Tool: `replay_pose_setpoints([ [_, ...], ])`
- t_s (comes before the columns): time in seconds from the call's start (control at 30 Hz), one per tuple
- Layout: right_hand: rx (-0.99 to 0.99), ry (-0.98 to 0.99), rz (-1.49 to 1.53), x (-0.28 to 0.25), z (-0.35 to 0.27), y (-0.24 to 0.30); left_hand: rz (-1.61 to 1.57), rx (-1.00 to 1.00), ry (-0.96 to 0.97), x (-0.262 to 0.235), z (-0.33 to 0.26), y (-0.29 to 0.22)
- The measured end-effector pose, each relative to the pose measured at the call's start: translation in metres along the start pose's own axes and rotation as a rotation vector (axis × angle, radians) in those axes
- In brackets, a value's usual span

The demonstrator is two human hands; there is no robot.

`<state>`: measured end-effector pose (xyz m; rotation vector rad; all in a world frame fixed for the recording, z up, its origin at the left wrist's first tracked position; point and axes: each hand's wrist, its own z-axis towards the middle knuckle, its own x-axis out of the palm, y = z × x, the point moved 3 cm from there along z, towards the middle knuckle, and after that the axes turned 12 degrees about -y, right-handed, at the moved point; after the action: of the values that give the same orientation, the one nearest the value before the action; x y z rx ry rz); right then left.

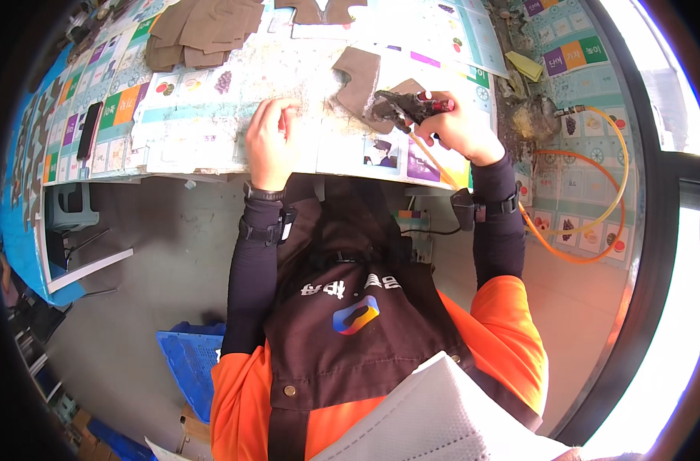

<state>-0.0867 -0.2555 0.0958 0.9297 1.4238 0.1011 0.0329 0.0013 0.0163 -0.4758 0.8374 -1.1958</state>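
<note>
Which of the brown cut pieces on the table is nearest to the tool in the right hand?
The single brown piece lying directly under the tool in the right hand; the other brown pieces are stacked far off.

On the table (211, 146), a cut piece (359, 77) lies just left of the tool (411, 106) held in the right hand (461, 127). The left hand (271, 142) rests further left. A stack of pieces (200, 31) sits far left, a phone (88, 131) at the left edge.
</note>
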Motion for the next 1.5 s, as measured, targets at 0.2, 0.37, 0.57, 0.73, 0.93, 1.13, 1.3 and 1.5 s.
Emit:
replay_pose_setpoints([
  [0.2,-0.161,-0.201,-0.027,-0.001,-0.009,-0.013,-0.01,-0.004,0.009,0.001,-0.001,0.001],
  [0.37,-0.555,-0.111,-0.231,-0.005,-0.018,-0.001,0.002,0.006,0.012,0.002,-0.001,0.001],
  [0.57,0.014,-0.071,0.218,0.005,-0.026,-0.006,-0.011,-0.015,0.011,0.003,-0.001,0.001],
  [0.73,0.025,-0.103,0.302,0.009,-0.028,-0.011,0.007,-0.049,0.047,0.004,-0.001,0.001],
  [0.93,-0.473,-0.196,-0.188,0.003,-0.027,-0.014,0.016,-0.058,0.061,0.004,-0.002,0.002],
  [1.13,-0.425,-0.095,-0.217,-0.004,-0.021,-0.023,-0.001,-0.019,0.031,0.005,-0.002,0.002],
  [1.3,-0.461,-0.097,-0.244,-0.011,-0.019,-0.027,0.013,-0.008,0.019,0.005,-0.002,0.002],
  [1.5,-0.286,-0.073,-0.14,-0.015,-0.012,-0.035,0.007,-0.033,0.025,0.006,-0.002,0.002],
])
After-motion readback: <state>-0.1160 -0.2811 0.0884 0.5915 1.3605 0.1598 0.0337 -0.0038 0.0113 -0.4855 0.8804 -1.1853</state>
